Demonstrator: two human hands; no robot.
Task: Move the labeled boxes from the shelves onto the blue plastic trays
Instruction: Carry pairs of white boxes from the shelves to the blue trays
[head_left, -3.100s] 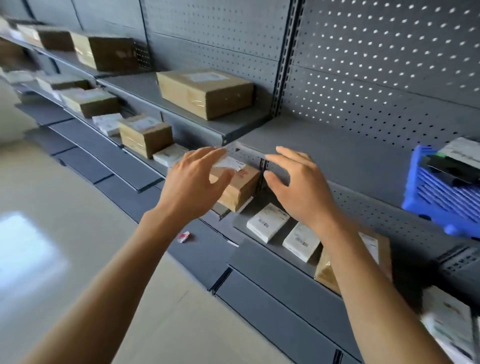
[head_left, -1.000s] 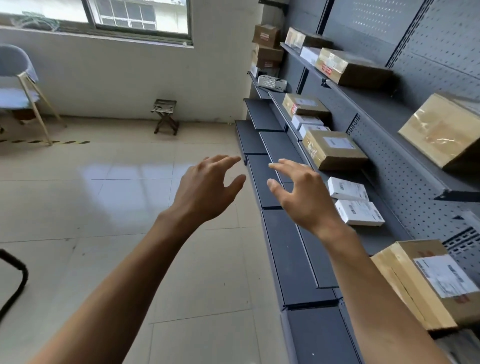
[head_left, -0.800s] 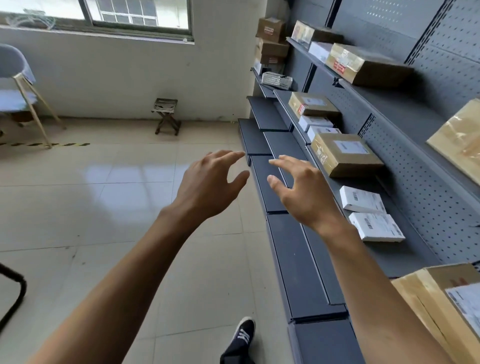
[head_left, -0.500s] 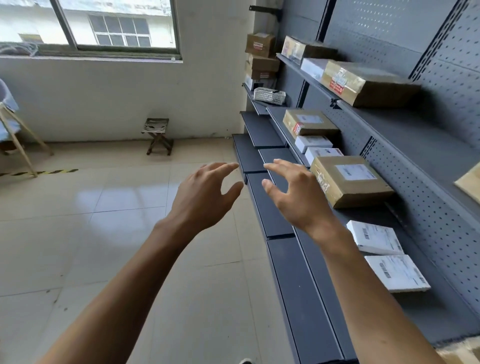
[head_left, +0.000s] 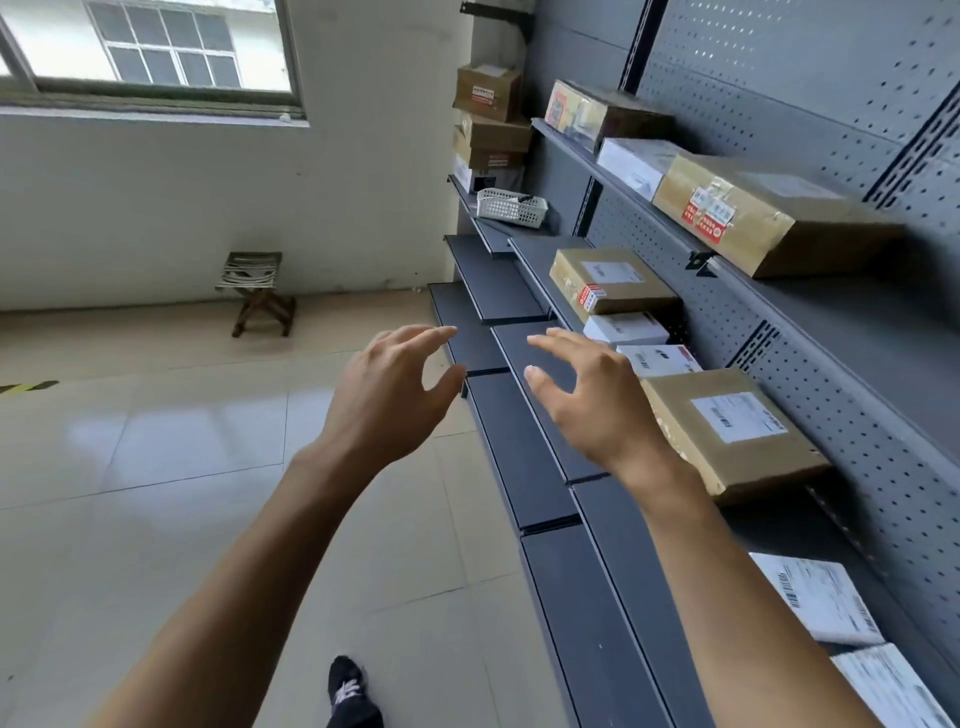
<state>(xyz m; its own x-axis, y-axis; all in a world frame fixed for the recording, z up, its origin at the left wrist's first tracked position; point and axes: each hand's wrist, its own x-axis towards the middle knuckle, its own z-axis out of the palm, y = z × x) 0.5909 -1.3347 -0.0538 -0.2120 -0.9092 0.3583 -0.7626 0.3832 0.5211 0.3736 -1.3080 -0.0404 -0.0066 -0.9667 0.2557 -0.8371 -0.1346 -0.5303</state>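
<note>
Grey shelves (head_left: 530, 291) run along the right wall with a pegboard back. A brown labeled box (head_left: 727, 431) sits on the middle shelf just right of the right hand (head_left: 587, 400), with two white packets (head_left: 626, 328) and another brown box (head_left: 610, 283) beyond it. More boxes line the top shelf (head_left: 769, 213), and a white basket (head_left: 511, 207) stands at the far end. A small stool (head_left: 257, 291) stands by the wall. The left hand (head_left: 387, 400) and right hand hover side by side above the lower shelves, fingers (head_left: 415, 338) spread and loosely curved, holding and touching nothing.
</note>
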